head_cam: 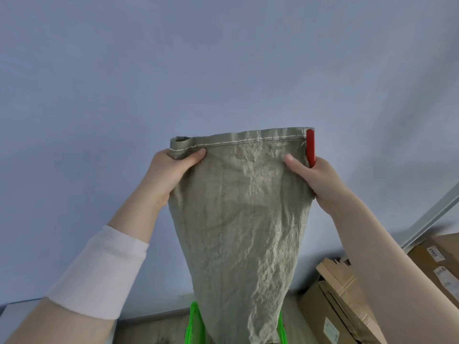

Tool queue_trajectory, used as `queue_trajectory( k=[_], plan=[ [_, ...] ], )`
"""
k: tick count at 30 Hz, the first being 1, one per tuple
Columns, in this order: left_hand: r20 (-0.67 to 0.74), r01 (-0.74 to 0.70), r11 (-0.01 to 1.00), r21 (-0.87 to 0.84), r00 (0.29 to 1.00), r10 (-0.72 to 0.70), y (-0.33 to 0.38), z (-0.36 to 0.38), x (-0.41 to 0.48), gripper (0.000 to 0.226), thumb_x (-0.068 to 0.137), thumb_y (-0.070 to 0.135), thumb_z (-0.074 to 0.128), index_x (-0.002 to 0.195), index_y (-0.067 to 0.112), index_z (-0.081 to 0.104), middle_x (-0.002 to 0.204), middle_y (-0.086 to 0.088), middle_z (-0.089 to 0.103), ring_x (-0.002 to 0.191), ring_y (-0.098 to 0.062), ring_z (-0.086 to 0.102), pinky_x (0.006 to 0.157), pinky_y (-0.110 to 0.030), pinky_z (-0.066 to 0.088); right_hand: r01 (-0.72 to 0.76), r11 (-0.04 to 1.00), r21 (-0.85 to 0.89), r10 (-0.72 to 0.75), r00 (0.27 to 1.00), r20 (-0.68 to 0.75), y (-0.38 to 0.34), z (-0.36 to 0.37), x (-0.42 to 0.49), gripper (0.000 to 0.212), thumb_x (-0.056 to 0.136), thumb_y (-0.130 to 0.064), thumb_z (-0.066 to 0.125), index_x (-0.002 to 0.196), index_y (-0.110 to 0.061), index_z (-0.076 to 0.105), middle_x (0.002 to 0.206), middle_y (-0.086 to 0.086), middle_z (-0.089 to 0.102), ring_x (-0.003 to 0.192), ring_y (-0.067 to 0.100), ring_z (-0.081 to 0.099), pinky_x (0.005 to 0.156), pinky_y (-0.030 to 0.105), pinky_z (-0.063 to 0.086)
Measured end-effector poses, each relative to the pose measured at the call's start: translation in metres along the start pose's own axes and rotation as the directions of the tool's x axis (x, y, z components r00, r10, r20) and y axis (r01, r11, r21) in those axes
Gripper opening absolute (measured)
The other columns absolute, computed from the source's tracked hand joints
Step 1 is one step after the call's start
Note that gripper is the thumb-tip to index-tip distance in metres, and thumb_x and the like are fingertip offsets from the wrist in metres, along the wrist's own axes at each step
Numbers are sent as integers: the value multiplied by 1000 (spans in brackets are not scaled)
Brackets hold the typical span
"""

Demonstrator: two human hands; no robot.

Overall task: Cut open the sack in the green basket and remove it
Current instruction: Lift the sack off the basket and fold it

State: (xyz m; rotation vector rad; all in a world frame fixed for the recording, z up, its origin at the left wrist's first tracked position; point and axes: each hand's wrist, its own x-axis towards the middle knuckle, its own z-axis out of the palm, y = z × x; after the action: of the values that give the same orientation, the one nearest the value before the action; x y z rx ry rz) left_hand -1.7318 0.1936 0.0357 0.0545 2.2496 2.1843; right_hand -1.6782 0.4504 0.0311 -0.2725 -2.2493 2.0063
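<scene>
Nearest, at lower left, a white sleeve cuff [99,274] wraps the left forearm, which rises towards the wall. The left hand [171,170] grips the top left corner of the sack [238,219], thumb pressed on the front and fingers curled round behind the bunched hem. The sack is a grey-green woven one, held up high in front of the pale blue wall [223,58]. Its stitched hem is stretched level between the two hands and its crumpled body hangs down, narrowing below. Its lower end drops between the two bright rims of the green basket [195,326] at the bottom edge; what the basket holds is hidden by the cloth. The right hand [315,180] pinches the sack's right edge, thumb on the front, and holds a red tool [310,147] upright against that same edge. Whether a blade is out cannot be told. At lower right stands an open cardboard box [320,316] with folded cardboard sheets [340,276] sticking out of it, and a further box [439,259] sits beside it.
</scene>
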Motion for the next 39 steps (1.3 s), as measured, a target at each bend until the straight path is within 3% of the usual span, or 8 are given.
queue_trajectory(
  k=[7,12,18,24,28,31,34,39],
  plan=[
    [-243,-12,994,106,969,37,-11,33,3,18,82,28,67,72,15,60,72,-2,61,73,-20,58,71,-30,44,-40,914,-404,-214,798,-563,6,28,0,21,84,-31,59,89,-14,49,92,1,57,77,21,54,66,31,40],
    [-327,-7,986,-164,944,-48,-11,60,-22,14,89,25,56,81,13,55,80,-6,54,74,-17,49,68,-30,39,42,873,-487,-378,688,-619,3,60,-27,27,89,-26,51,106,-8,41,115,7,40,61,17,41,60,29,30],
    [-224,-68,926,-371,974,-18,7,87,-72,24,87,40,54,97,18,61,98,-3,68,94,-19,65,90,-38,52,348,876,-334,-469,777,-421,1,88,-64,23,83,-39,57,91,-26,41,93,4,48,66,-2,47,56,13,37],
    [302,-100,855,-509,910,285,8,91,-101,83,72,78,34,125,17,55,114,-7,62,112,-19,57,104,-38,43,364,931,19,-337,881,-333,-11,88,-70,46,68,-33,78,101,-23,46,74,-15,58,66,-1,60,63,21,50],
    [193,-382,918,-104,898,396,-11,59,-70,55,76,66,47,125,40,46,140,16,47,128,4,43,112,-32,35,236,927,291,-136,936,-325,-17,55,-49,12,83,-24,66,92,-17,65,85,-3,72,82,10,69,78,32,54],
    [258,-355,923,148,915,310,-30,38,-47,86,62,60,58,139,42,25,148,23,28,135,9,27,115,-23,25,125,824,553,-45,987,-157,-21,36,-40,14,88,-18,57,92,-8,66,80,2,74,81,17,71,75,33,57],
    [529,-290,948,130,829,181,-48,39,-44,91,49,56,76,129,42,37,132,27,45,121,20,39,101,-6,33,71,839,540,-60,998,-36,-32,25,-34,21,88,-23,54,97,-7,65,84,3,73,82,18,70,69,29,56],
    [557,-322,907,273,821,124,-77,56,-51,55,67,34,80,108,49,46,105,36,54,95,26,50,79,4,38,107,873,475,-65,992,-104,-44,28,-25,23,90,-26,54,93,-5,65,79,3,72,77,17,70,67,28,56]
  ],
)
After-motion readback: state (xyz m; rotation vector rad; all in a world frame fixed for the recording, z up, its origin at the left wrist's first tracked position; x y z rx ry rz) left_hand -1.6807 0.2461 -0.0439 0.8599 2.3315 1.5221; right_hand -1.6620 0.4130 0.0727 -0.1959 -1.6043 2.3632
